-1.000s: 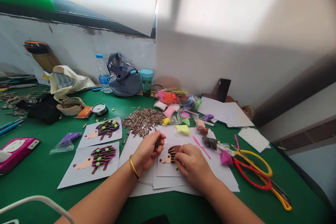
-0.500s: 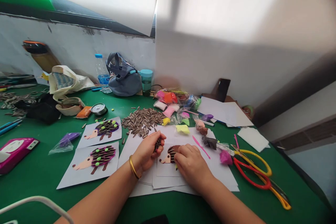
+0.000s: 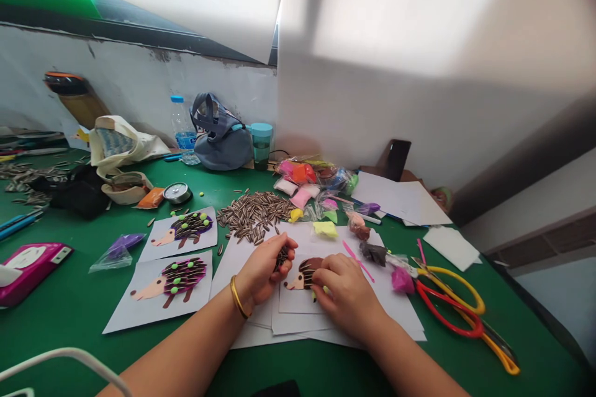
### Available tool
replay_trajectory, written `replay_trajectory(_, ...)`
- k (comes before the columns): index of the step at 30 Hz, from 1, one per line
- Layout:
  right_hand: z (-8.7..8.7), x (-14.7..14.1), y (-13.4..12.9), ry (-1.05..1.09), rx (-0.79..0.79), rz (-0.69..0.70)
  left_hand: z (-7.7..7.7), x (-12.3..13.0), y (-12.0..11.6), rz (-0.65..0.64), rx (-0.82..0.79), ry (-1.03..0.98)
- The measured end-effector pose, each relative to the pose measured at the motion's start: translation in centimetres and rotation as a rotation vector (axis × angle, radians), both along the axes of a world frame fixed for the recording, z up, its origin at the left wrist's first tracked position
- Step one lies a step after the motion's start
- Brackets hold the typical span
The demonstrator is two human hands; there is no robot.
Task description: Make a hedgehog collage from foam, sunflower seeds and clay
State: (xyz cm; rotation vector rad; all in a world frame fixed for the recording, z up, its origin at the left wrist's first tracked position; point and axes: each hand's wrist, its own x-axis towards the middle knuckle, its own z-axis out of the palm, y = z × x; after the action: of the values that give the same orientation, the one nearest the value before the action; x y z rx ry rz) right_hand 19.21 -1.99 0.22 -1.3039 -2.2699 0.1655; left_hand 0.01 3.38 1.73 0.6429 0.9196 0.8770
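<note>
While the left hand (image 3: 263,270) clasps dark striped sunflower seeds (image 3: 282,257), the right hand (image 3: 345,290) overlaps a brown-backed, peach-faced hedgehog (image 3: 305,274). That hand's grip is unclear.

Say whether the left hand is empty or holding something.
Holding something: a cluster of dark seeds shows inside the curled left hand.

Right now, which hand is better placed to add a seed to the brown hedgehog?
Likely the right hand: it partly covers the brown hedgehog, while the left hand is cupped around sunflower seeds.
</note>
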Motion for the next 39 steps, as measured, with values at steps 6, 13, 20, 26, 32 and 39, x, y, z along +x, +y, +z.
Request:
replay_trajectory(6, 1.0, -0.2, 0.3, 0.177, 0.062, -0.01, 0.4, 0.3, -0.6, -0.085, 0.012, -0.015)
replay_trajectory(13, 2.2, -1.6, 1.0, 0.181, 0.027, 0.023, 0.5, 1.0, -1.7, -0.332, 0.12, 0.102)
replay_trajectory(20, 2.4, -2.2, 1.1, 0.222, -0.076, -0.015, 0.9, 1.1, -2.2, -0.445, 0.239, 0.213)
replay_trajectory(26, 3.0, -2.4, 0.9, 0.21, -0.133, -0.029, 0.8, 0.9, -2.2, -0.484, 0.25, 0.201)
replay_trajectory(32, 3.1, -1.6, 1.2, 0.49, -0.178, 0.001, 0.5, 0.8, -1.9, -0.391, 0.149, 0.07)
replay_trajectory(39, 1.1, 2.0, 3.2, 0.429, -0.337, -0.238, 0.7, 0.0, -0.3, -0.006, 0.069, 0.118)
